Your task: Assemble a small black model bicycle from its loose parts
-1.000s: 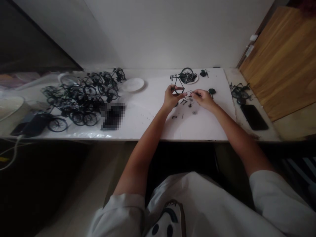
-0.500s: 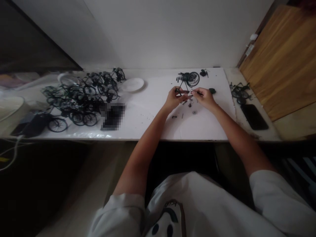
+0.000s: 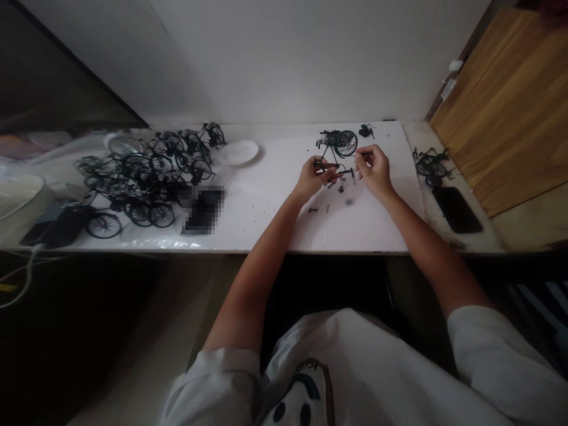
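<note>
My left hand is closed on a dark model bicycle part whose thin bars stick out past the fingertips to the right. Fingers hide much of this part. My right hand is pinched on a slim dark rod, apart from the left hand; its kind is too small to tell. Just beyond the hands, a partly built model bicycle with a spoked wheel lies on the white board. Several tiny parts are scattered below the hands, among them a small dark piece and a round grey piece.
Many dark model bicycles crowd the left side. Near them are a white plate and a pixelated dark object. At right lie another model bicycle and a black phone. A small dark part lies near the wall.
My right hand has drawn away from the left, moving right and slightly up with the dark rod. My left hand stays nearly in place, its part now more exposed.
</note>
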Action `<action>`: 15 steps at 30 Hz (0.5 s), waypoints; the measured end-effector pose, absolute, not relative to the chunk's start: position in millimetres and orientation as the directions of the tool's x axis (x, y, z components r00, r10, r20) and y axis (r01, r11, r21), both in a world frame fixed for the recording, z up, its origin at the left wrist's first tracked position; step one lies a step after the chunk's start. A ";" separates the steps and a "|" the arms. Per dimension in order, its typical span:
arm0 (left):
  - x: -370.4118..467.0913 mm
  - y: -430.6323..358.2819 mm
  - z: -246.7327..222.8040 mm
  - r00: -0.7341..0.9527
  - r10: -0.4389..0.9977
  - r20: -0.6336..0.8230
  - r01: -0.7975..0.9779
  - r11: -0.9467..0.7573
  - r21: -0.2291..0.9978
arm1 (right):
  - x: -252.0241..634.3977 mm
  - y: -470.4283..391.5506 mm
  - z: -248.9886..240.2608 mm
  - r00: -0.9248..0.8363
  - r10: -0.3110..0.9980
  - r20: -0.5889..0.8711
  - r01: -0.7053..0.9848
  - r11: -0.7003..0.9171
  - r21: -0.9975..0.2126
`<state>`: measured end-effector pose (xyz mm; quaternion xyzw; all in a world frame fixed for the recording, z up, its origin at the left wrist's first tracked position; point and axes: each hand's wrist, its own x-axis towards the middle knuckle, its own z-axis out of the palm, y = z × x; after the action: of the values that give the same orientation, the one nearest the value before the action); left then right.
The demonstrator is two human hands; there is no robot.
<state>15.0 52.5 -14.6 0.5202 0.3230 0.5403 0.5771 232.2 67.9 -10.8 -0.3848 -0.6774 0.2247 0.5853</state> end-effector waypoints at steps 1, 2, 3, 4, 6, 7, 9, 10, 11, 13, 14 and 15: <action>15.1 52.4 -14.4 0.205 0.961 0.188 -0.289 -0.124 0.949 | 230.0 64.3 -7.5 0.028 0.790 0.613 0.226 0.592 -0.773; 15.2 52.2 -14.2 0.206 0.961 0.187 -0.291 -0.122 0.949 | 228.1 60.6 -4.2 0.041 0.797 0.603 0.200 0.584 -0.786; 15.3 51.8 -13.9 0.208 0.960 0.186 -0.292 -0.121 0.949 | 226.8 57.0 -1.2 0.035 0.803 0.595 0.186 0.579 -0.794; 15.3 51.2 -13.4 0.211 0.960 0.187 -0.293 -0.120 0.949 | 226.1 54.0 1.4 0.020 0.805 0.592 0.189 0.579 -0.793; 15.3 50.0 -12.4 0.217 0.958 0.188 -0.291 -0.121 0.949 | 226.2 50.0 4.3 -0.015 0.795 0.606 0.232 0.593 -0.771; 15.3 49.3 -11.9 0.220 0.957 0.187 -0.290 -0.119 0.950 | 226.7 49.1 4.6 -0.031 0.787 0.617 0.260 0.602 -0.755; 15.2 48.4 -11.1 0.228 0.957 0.181 -0.288 -0.111 0.951 | 227.8 48.8 4.0 -0.055 0.774 0.631 0.304 0.615 -0.728; 15.2 48.2 -10.8 0.234 0.956 0.176 -0.287 -0.105 0.952 | 228.1 49.0 3.5 -0.063 0.772 0.633 0.315 0.617 -0.721; 15.3 48.1 -10.7 0.239 0.956 0.171 -0.287 -0.098 0.953 | 228.2 49.1 3.2 -0.067 0.771 0.633 0.322 0.617 -0.718; 15.7 48.5 -10.7 0.245 0.956 0.164 -0.289 -0.089 0.953 | 227.7 48.4 3.9 -0.075 0.770 0.634 0.331 0.619 -0.713; 15.9 48.8 -10.7 0.246 0.956 0.162 -0.290 -0.086 0.953 | 227.2 47.6 4.9 -0.080 0.767 0.637 0.336 0.622 -0.707; 16.2 49.1 -10.8 0.246 0.956 0.160 -0.292 -0.084 0.953 | 226.7 46.6 6.1 -0.084 0.764 0.640 0.343 0.625 -0.701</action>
<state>16.2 49.1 -10.8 0.5176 0.3207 0.5235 0.5960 226.7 46.6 6.1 -0.3890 -0.7113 0.1901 0.5538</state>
